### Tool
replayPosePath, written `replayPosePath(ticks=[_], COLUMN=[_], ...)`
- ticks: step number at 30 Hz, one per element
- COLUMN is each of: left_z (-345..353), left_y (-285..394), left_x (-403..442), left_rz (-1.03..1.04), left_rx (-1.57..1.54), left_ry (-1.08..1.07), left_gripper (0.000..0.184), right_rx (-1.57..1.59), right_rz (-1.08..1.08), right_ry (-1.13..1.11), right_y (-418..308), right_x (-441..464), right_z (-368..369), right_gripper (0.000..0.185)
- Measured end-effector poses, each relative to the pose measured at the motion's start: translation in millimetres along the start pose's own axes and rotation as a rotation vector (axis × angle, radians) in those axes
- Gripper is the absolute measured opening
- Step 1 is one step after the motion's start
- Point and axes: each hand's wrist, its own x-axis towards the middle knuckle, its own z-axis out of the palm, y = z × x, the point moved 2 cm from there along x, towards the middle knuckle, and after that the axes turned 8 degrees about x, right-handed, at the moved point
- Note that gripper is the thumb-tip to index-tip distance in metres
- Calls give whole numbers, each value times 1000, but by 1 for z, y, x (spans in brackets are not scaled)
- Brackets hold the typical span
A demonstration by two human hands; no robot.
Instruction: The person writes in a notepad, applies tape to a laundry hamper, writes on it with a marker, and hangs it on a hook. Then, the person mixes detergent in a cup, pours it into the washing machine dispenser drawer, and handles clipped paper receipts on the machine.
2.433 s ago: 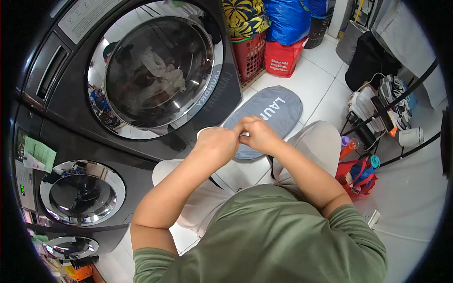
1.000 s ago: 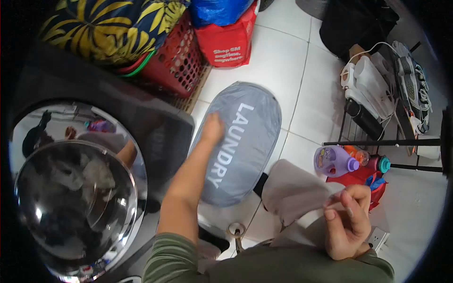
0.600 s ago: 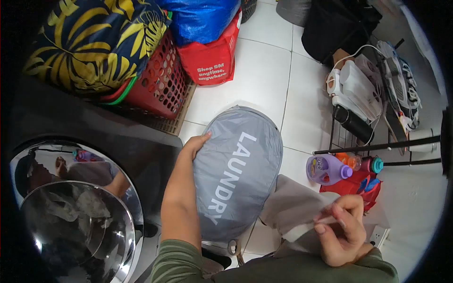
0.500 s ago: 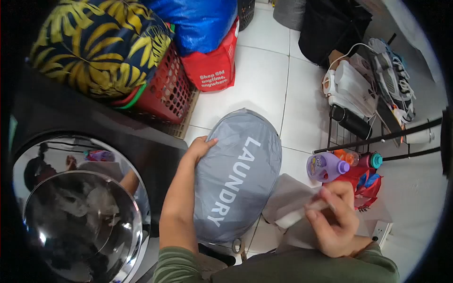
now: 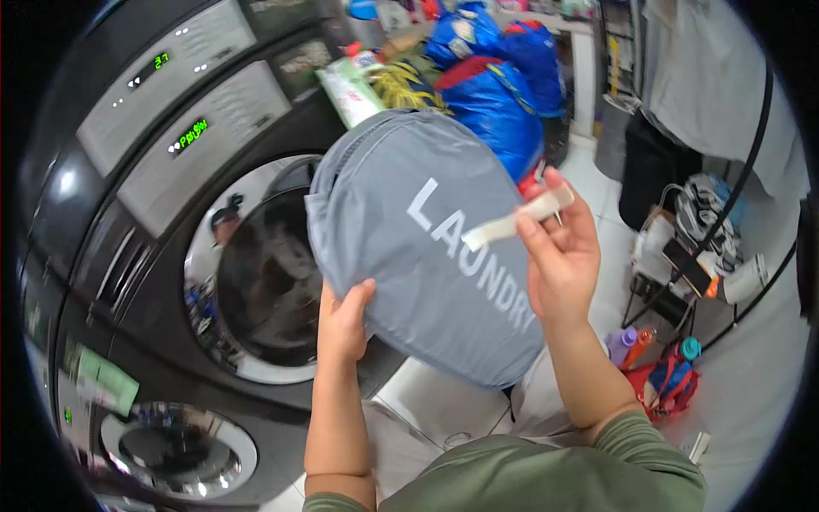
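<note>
A grey fabric laundry bag [image 5: 401,239], flat and rounded, with white "LAUNDRY" lettering, is held up in front of me. My left hand [image 5: 345,320] grips its lower left edge, thumb on the front; the other fingers are hidden behind it. My right hand [image 5: 559,256] pinches a short cream strip that looks like tape [image 5: 520,218] between thumb and fingers. The strip's free end points left, over the lettering; I cannot tell whether it touches the bag.
Dark front-loading machines with a round glass door [image 5: 269,273] stand at left. Blue bags [image 5: 499,111] are piled behind the laundry bag. At right are a rack [image 5: 665,294] holding shoes and a phone, a purple bottle [image 5: 621,346] and a red bag [image 5: 670,384] on the floor.
My left hand has lifted the laundry bag from low near the floor. My right hand has risen with the strip and now overlaps the bag's right side. The view has tilted up toward the machines.
</note>
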Motion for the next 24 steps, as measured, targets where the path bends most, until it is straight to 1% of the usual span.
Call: replayPosePath(ticks=[1, 2, 3, 6, 7, 8, 9, 11, 12, 14, 15, 18, 19, 21, 22, 23, 24], left_z=[-2, -5, -10, -36, -43, -48, -51, -55, -56, -53, -49, -35, -35, -32, -33, -35, -39], left_y=[18, 35, 46, 73, 80, 85, 88, 93, 97, 106, 108, 114, 113, 124, 130, 136, 138], left_x=[-9, -18, -28, -58, -70, -80, -90, -103, -109, -122, -129, -152, -158, -172, -179, -184, -185], left_rz=[80, 160, 142, 335, 341, 358, 366, 401, 403, 394, 368, 413, 416, 460, 482, 526, 478], left_rx=[-2, -1, -115, -204, -219, -236, -255, -308, -318, -344, -341, -413, -403, -351, -323, -296, -287], left_ry=[7, 13, 50, 49, 47, 24, 2, -57, -53, -63, -35, -102, -115, -91, -69, -86, -97], left_gripper=[66, 66, 69, 73, 80, 80, 81, 82, 82, 82, 85, 90, 94, 95, 96, 89, 85], right_rx=[105, 193, 283, 466, 529, 586, 679, 876, 967, 851, 787, 597, 619, 670, 661, 656, 654], right_rz=[-16, 34, 84, 184, 240, 302, 358, 509, 585, 507, 462, 237, 210, 166, 118, 71, 24], right_ry=[-60, -106, -150, -260, -296, -328, -438, -591, -665, -758, -799, -689, -681, -663, -710, -757, -805], right_y=[2, 2, -2, 4, 3, 2, -4, -20, -27, -40, -45, -49, -54, -66, -71, -76, -80], right_x=[3, 3, 1, -8, -12, -17, -20, -29, -34, -41, -44, -47, -50, -55, -56, -56, -58], right_z=[25, 49, 70, 125, 140, 152, 163, 186, 195, 208, 211, 205, 204, 203, 207, 212, 217], right_gripper=[53, 53, 54, 54, 54, 55, 56, 57, 58, 60, 61, 62, 62, 62, 62, 62, 62])
